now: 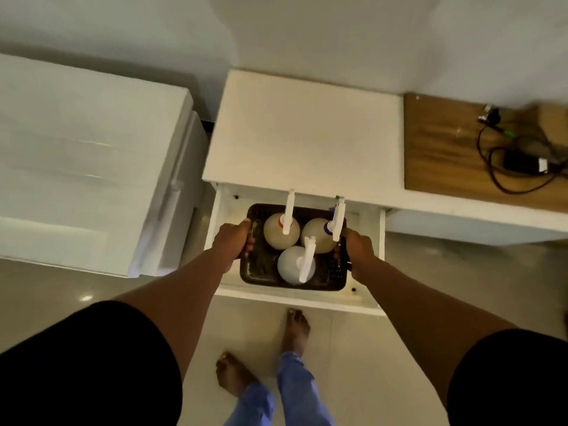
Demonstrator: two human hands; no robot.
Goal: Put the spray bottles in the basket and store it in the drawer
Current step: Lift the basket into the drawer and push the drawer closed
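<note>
Floor: where you stand barefoot, pale tiles lie bare before the drawer.
Hands: your left hand and right hand have fingers wrapped on the basket sides.
Basket: inside the open drawer, carrying three spray bottles, with narrow gaps to the drawer walls.
Beyond: white cabinet top, wall behind.

At frame left you see a white fridge. At upper right, black cables lie on a wooden board.
</note>
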